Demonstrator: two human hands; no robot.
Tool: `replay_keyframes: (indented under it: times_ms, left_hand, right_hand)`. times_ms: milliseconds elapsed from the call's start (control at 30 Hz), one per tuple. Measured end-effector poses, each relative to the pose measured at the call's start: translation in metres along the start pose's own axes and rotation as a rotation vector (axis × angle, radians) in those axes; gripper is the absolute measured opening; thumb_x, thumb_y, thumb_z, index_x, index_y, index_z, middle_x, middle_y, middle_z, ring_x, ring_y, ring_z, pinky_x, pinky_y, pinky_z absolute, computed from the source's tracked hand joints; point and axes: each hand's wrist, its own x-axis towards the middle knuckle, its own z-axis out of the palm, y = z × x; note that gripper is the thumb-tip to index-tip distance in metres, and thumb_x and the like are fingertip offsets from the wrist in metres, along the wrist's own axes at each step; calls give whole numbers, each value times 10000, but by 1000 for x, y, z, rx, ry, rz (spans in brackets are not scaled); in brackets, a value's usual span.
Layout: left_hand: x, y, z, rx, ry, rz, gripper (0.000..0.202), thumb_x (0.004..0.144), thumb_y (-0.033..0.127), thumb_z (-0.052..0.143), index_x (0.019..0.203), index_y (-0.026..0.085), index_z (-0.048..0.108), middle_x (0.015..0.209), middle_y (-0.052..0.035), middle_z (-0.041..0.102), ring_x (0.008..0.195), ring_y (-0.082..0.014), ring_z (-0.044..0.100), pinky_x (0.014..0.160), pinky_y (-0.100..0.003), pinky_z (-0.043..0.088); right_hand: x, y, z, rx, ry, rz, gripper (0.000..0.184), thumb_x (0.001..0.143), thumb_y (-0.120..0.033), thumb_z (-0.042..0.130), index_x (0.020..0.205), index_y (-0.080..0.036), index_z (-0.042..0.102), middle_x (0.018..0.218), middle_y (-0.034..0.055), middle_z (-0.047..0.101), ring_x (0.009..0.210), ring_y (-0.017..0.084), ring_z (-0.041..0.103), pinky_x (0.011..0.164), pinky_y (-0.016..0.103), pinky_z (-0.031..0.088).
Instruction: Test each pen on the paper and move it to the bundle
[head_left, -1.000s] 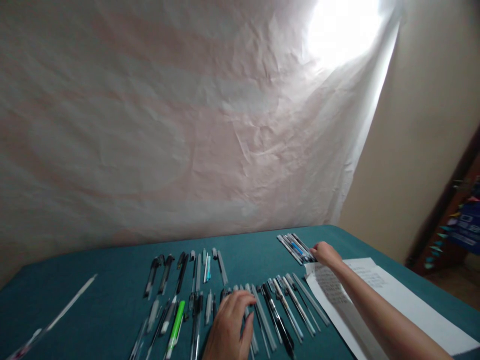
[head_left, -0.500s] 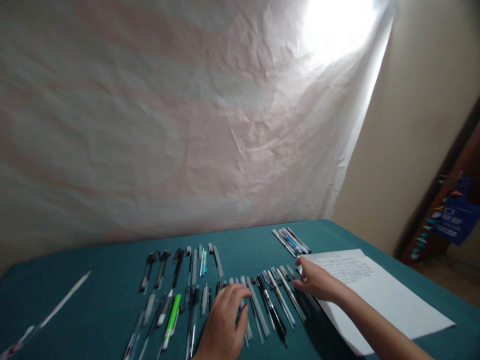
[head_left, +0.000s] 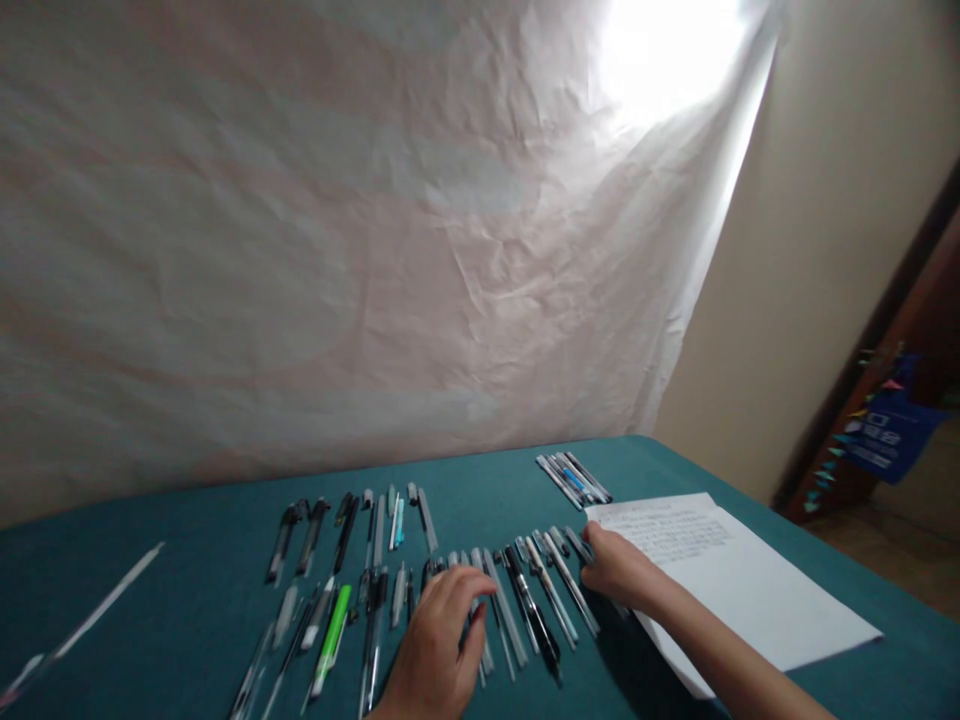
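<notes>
A pale sheet [head_left: 300, 250] with faint pink patches hangs behind the desk [head_left: 210, 620], which is teal, and a bright glare whitens the sheet's upper right. At the right end of the nearer row, the right hand [head_left: 619, 568] has its grip bent in at the upper part of a grey pen [head_left: 576, 543]; I cannot tell whether the fingers actually pinch it, since the hand hides the contact.

The left hand [head_left: 431, 645] rests over the middle of that row with its fingers curled and its thumb apart from them, covering parts of several pens. Between the hands lie a black pen [head_left: 531, 608] and, next to the grey one, a white pen [head_left: 574, 590].

Just right of the row is a white paper [head_left: 780, 600] with handwriting near its far edge; the right forearm crosses in front of its near left part. Beyond the hand, a tight group of pens [head_left: 571, 480] lies side by side. Leftward are a bright green pen [head_left: 331, 640] and a farther row that includes a turquoise pen [head_left: 400, 522]. A blue bag [head_left: 892, 435] hangs by the brown door [head_left: 922, 320].

The grey pen lies flat and slanted, dull and slim, its lower stretch mostly behind the hand.
</notes>
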Motion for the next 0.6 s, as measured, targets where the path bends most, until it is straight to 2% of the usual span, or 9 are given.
replay_keyframes:
  times_ms: [133,233,333,367,467,533,600]
  left_hand:
    - [-1,0,-1,-29,3,13,258,814,104,409,992,233,544,1008,-59,575,975,-193,525,870,-333,413]
    - [-1,0,-2,-73,4,29,245,822,116,417,1008,225,534,1006,-64,571,968,-187,525,869,-317,407]
    - [0,7,-3,-173,19,19,198,831,156,437,990,207,543,974,-69,573,929,-182,538,844,-295,413]
    - [0,11,-2,-221,19,-7,176,834,177,444,972,200,550,956,-70,573,897,-178,545,818,-285,422]
    - [0,24,5,-413,1,-192,157,834,263,469,934,176,554,901,-76,579,774,-161,563,711,-266,445]
    - [-1,31,13,-611,2,-357,251,809,330,512,999,165,524,916,-91,590,751,-165,580,664,-262,451]
    - [-2,35,20,-829,1,-476,404,757,380,578,1073,152,474,941,-110,595,774,-184,599,659,-264,452]
  right_hand:
    - [0,0,-3,25,23,4,225,582,-115,517,804,-154,516,807,92,607,771,222,560,588,247,318]
    - [-1,-4,-14,87,24,-31,142,612,-112,495,745,-148,529,676,33,580,650,163,534,543,223,307]
    - [-8,-18,-28,198,0,-111,94,677,-128,449,706,-147,537,599,-21,517,544,96,473,484,187,295]
    - [-12,-26,-32,284,-25,-142,108,703,-140,433,717,-147,540,593,-32,498,509,78,446,461,176,292]
    - [-29,-53,-38,738,-166,-210,115,749,-228,459,767,-144,535,580,-54,446,414,48,357,385,161,283]
    - [-41,-72,-37,955,-223,-239,134,736,-281,522,722,-149,512,535,-67,419,393,46,351,368,158,286]
    - [-52,-87,-33,1082,-260,-275,177,723,-308,565,674,-154,492,488,-74,416,383,48,366,371,157,293]
